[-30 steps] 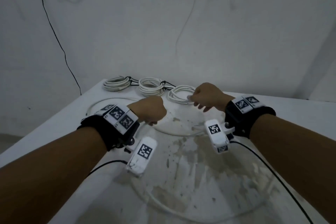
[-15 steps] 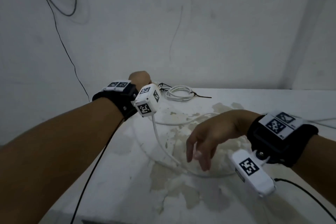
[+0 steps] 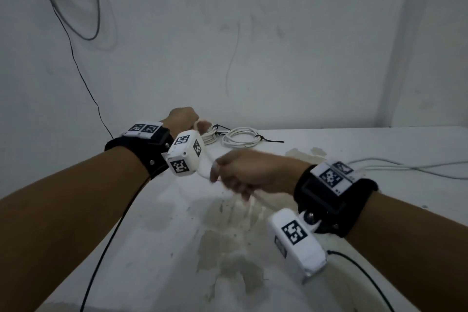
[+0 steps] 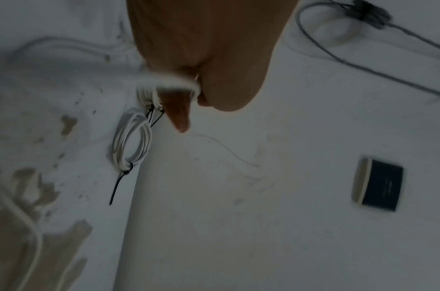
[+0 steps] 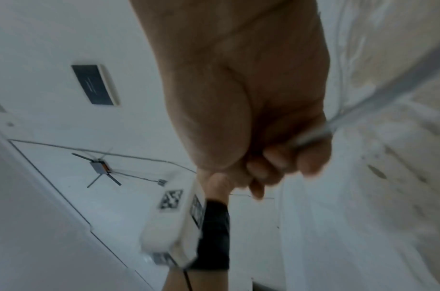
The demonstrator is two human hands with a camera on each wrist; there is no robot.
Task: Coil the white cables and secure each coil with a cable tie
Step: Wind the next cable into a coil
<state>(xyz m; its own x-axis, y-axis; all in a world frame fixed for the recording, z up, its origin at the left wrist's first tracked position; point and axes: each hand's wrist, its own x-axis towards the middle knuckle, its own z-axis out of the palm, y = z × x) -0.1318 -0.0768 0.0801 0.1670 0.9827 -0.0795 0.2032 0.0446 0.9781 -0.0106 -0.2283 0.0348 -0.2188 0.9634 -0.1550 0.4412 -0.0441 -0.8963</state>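
My left hand (image 3: 186, 119) is raised at the back left of the table and grips one end of a loose white cable (image 3: 206, 167); in the left wrist view the cable (image 4: 169, 83) wraps over its fingers. The cable runs down to my right hand (image 3: 228, 176), which is curled round it in front of the left wrist. The right wrist view shows the fingers (image 5: 276, 167) closed on the cable (image 5: 313, 135). Two tied coils (image 3: 240, 137) (image 3: 210, 134) with black cable ties (image 3: 268, 140) lie at the back; the left one is partly hidden.
The white table (image 3: 379, 144) has stained, peeling patches in the middle. More loose white cables (image 3: 410, 167) trail off at the right edge. A black wire (image 3: 83, 83) hangs down the wall at the left. The wall stands close behind the coils.
Both hands left the third coil at the back. My left hand rose with the loose cable; my right hand came up from the table and closed on that cable.
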